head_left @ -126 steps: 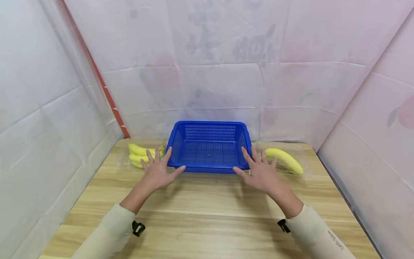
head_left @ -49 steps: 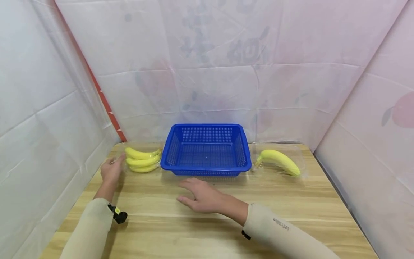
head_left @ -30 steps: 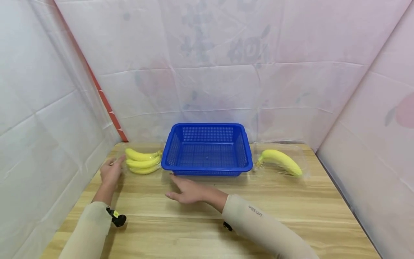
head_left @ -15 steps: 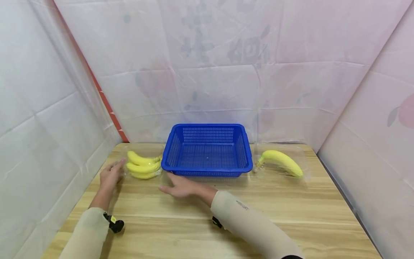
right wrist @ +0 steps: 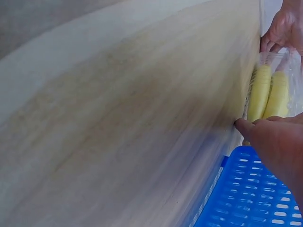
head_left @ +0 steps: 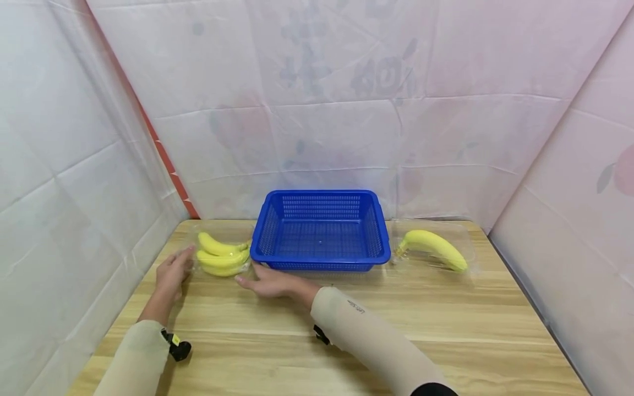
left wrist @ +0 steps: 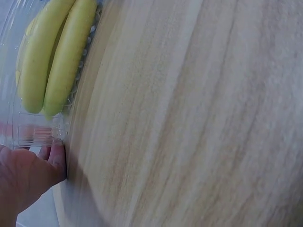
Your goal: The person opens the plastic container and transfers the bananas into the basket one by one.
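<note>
at left, one clear plastic box [head_left: 224,226] with three curved yellow bananas [head_left: 220,258] is flanked by left hand [head_left: 171,270] and right hand [head_left: 269,282]; their fingers' grip cannot be told.

A rectangular blue plastic basket [head_left: 320,259] stands midway along the far edge of the wooden tabletop [head_left: 277,352]. Near the far left corner, a clear plastic box [left wrist: 38,141] holds curved yellow bananas [head_left: 223,259], the left hand [head_left: 172,270] at its left end, the right hand [head_left: 271,283] at its right. Near the far right corner, a clear plastic container [head_left: 464,234] holds 1 curved yellow banana [head_left: 433,247].
</note>
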The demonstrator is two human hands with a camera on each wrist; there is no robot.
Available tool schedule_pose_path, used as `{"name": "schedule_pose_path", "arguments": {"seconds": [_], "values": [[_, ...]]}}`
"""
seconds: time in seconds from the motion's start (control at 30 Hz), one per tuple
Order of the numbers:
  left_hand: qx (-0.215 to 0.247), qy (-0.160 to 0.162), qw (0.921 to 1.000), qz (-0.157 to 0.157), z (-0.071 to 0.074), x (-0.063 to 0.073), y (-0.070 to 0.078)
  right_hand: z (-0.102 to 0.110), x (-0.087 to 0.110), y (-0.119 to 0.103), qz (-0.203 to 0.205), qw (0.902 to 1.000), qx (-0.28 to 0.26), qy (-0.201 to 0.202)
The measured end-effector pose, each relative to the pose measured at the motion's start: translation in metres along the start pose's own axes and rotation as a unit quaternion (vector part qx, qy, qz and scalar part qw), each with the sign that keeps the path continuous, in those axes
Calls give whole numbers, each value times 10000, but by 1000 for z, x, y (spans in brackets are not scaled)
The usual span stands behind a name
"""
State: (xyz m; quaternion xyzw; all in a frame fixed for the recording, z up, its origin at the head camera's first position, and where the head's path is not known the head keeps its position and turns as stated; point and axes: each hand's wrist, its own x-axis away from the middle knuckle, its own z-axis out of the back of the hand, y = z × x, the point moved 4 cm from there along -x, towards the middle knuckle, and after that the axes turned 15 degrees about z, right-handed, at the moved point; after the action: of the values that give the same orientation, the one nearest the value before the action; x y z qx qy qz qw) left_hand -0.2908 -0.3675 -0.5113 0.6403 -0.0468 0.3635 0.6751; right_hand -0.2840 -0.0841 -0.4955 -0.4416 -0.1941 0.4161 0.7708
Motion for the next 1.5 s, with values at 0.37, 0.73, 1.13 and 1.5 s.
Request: {"name": "schedule_pose_path", "arguments": {"seconds": [0.37, 0.73, 1.13, 1.5], "values": [[-435, 143, 9989, 33, 3, 2, 4, 4, -6, 5, -156, 9994, -271, -127], [-343, 18, 9994, -71, 0, 3, 8, 9, -3, 9, -514, 9967, -623, -106], [-308, -1403, 9895, 185, 6, 1, 2, 8, 4, 14, -696, 9847, -1594, -125], [-354, -1523, 9877, -47, 9, 0, -5, 6, 4, 16, -579, 9821, -1777, -255]]}}
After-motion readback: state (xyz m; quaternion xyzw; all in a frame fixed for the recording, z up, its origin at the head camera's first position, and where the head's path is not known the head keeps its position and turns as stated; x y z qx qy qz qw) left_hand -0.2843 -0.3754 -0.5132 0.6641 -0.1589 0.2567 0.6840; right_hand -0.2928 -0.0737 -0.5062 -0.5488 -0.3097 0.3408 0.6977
